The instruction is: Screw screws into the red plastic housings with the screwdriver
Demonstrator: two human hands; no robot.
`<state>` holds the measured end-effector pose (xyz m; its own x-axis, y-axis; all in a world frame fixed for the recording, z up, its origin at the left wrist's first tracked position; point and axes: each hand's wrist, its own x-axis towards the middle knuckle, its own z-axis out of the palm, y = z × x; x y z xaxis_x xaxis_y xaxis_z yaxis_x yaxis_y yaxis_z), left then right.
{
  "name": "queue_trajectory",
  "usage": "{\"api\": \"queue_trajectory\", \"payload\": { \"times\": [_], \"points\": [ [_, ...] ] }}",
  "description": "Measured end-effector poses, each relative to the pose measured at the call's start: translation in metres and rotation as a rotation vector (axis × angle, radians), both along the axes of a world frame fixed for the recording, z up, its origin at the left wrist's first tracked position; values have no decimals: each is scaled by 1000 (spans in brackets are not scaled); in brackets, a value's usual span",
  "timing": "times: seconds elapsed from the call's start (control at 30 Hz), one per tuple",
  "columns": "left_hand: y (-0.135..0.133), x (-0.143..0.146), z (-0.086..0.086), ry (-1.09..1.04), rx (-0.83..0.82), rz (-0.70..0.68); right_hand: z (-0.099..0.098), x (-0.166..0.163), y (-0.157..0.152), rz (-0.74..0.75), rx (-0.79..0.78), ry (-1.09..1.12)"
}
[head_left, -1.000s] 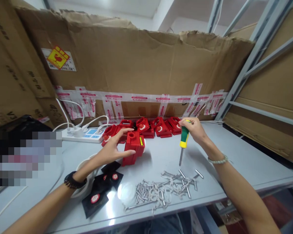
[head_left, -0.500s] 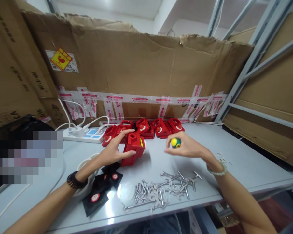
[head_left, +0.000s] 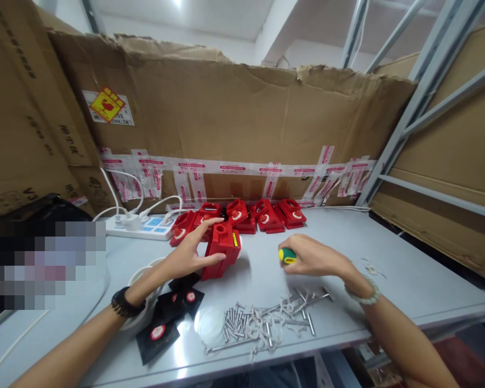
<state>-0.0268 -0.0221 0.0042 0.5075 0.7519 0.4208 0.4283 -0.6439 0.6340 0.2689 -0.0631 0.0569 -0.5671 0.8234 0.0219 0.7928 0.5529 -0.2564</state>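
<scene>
My left hand [head_left: 189, 253] rests against a red plastic housing [head_left: 222, 250] that stands on the grey table [head_left: 388, 269], thumb and fingers spread along its left side. My right hand [head_left: 315, 257] is closed around a green and yellow screwdriver [head_left: 286, 255], whose handle end pokes out to the left, low over the table. Just in front of this hand lies a pile of metal screws [head_left: 262, 318] mixed with white ties.
A row of several red housings [head_left: 242, 215] lines the back by the taped cardboard wall [head_left: 234, 118]. A white power strip [head_left: 141, 227] with cables sits back left. Black bags with red stickers [head_left: 170, 312] and a white ring lie near my left forearm. Metal shelving [head_left: 404, 124] stands right.
My right hand has turned the screwdriver from upright to lying sideways and brought it down and left toward the table, above the screws. My left hand has stayed on the red housing.
</scene>
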Motion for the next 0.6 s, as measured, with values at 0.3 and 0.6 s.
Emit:
{"api": "queue_trajectory", "payload": {
  "times": [0.3,0.6],
  "points": [
    [0,-1,0,43,25,21,34,31,-8,-348,383,443],
    [0,-1,1,57,20,16,16,8,7,-254,314,644]
  ]
}}
